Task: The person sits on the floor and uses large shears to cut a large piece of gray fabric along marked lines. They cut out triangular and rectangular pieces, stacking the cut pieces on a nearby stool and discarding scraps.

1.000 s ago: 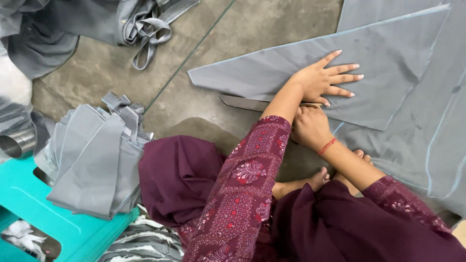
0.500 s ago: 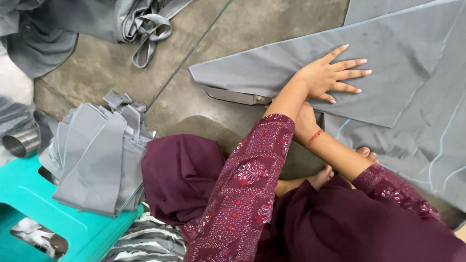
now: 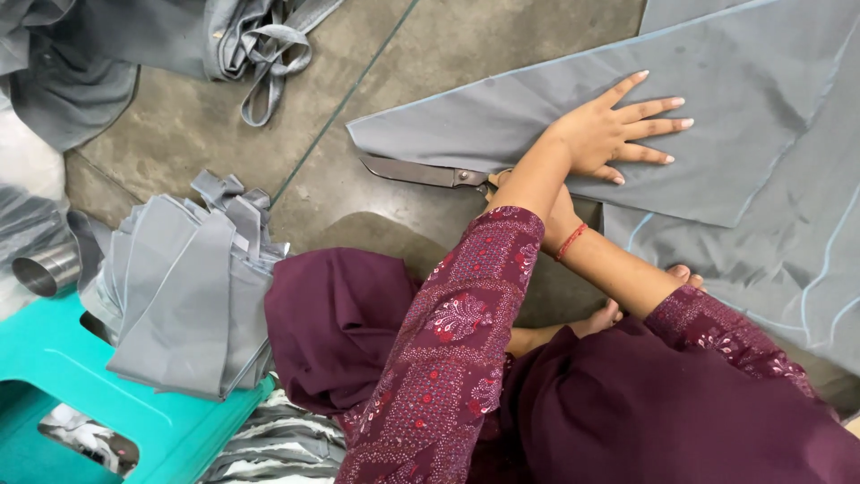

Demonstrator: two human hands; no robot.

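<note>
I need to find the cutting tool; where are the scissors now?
In the head view, the scissors lie on the concrete floor near centre, blades pointing left along the grey fabric panel's lower edge; the right hand holds their handles.

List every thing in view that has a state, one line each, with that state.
grey fabric sheet: spread flat on the floor, pinned by the left hand, whose fingers are splayed
scissors: blades shut, at the fabric's edge
right hand: at the scissor handles, mostly hidden
cut grey pieces: stacked on the teal stool
</note>
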